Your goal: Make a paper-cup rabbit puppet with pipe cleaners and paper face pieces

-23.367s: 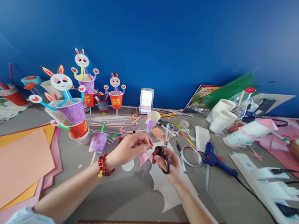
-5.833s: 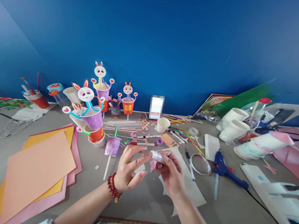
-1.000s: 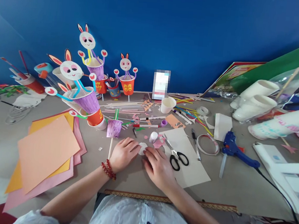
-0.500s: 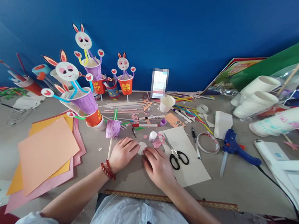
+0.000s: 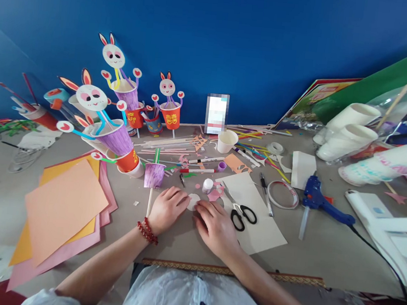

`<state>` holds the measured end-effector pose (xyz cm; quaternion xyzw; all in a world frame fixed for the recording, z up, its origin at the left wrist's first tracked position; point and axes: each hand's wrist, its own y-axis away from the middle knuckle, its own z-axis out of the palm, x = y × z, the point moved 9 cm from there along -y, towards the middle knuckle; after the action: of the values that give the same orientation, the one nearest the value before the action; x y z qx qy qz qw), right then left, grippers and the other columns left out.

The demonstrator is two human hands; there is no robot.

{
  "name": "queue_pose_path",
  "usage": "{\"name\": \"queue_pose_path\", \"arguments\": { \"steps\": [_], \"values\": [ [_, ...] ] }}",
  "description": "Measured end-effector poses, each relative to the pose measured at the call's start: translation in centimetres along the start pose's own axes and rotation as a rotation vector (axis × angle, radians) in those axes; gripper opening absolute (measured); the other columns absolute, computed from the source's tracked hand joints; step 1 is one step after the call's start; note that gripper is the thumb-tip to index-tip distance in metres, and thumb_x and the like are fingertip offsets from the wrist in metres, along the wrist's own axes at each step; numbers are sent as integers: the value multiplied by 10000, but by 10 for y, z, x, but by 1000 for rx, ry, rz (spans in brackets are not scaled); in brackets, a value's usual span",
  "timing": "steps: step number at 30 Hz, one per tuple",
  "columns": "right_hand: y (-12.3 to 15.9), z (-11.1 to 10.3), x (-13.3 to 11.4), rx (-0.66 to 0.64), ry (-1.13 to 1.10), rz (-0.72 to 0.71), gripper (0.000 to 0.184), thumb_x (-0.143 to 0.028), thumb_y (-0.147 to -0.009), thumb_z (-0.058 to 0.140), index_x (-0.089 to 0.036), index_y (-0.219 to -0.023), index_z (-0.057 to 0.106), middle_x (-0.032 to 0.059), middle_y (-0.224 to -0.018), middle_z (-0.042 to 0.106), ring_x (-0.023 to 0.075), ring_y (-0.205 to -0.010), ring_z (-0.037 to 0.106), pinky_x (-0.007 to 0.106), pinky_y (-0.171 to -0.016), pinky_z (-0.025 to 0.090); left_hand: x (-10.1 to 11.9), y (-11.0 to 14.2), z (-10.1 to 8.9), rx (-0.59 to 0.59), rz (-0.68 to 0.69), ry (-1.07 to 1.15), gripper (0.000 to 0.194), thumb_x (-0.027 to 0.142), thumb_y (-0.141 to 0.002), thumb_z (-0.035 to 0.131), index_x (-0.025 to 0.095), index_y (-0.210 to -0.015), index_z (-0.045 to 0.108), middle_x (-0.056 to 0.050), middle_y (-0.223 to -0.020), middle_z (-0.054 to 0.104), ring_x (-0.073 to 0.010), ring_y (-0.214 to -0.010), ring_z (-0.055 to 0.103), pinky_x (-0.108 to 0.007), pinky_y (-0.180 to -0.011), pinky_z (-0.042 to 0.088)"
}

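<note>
Between my hands a small white paper circle [image 5: 193,202] lies at table height. My left hand [image 5: 169,210], with a red bead bracelet [image 5: 147,231] on its wrist, has curled fingers at the circle's left edge. At the right edge, my right hand [image 5: 215,224] holds the circle with its fingertips, thumb tucked below. Just beyond stands a small white bottle [image 5: 207,186] beside pink paper scraps [image 5: 217,192]. Black-handled scissors [image 5: 243,217] rest on a white sheet [image 5: 263,235], right of my right hand. Left of my left hand is a purple-coloured cup piece [image 5: 154,175] on a stick.
Rabbit figures in cups [image 5: 113,136] stand at the left behind stacked coloured paper [image 5: 65,206]. A blue glue gun [image 5: 324,202], a tape roll [image 5: 283,194] and paper cups [image 5: 349,137] occupy the right. Markers [image 5: 206,160], straws and a white cup [image 5: 227,141] lie farther back.
</note>
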<state>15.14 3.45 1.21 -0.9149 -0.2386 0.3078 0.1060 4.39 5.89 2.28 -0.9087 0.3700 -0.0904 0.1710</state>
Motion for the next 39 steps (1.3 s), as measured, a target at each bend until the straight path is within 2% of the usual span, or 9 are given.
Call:
{"name": "queue_pose_path", "arguments": {
  "steps": [21,28,33,39],
  "values": [
    [0,-1,0,17,-1,-14,229,-125,-888,578,-190,-1093,655,104,-1097,705,265,-1002,652,430,-866,566,4,2,7,-63,45,-3,167,183,-961,497,174,-983,662,-60,-923,688,-208,-888,568,-341,-753,486],
    [-2,-2,-1,15,-15,-23,202,-117,-892,571,-191,-1061,653,99,-1069,704,263,-1004,652,428,-875,564,-4,6,10,-139,-51,180,259,134,-844,521,179,-1064,649,-94,-1021,677,-244,-944,578,-401,-821,501],
    [-1,-2,0,17,-25,-16,201,-110,-890,570,-190,-1055,650,96,-1076,703,257,-1011,648,424,-887,560,-14,8,6,-98,-118,297,375,84,-813,486,180,-1147,626,-98,-1045,666,-242,-953,584,-396,-836,510],
    [-1,-1,0,11,-24,-19,193,-115,-889,571,-193,-1045,653,94,-1073,706,256,-1001,656,425,-877,566,-1,9,8,-149,2,130,308,173,-909,493,201,-1186,625,-104,-1041,655,-253,-951,575,-412,-815,513]
  ]
}}
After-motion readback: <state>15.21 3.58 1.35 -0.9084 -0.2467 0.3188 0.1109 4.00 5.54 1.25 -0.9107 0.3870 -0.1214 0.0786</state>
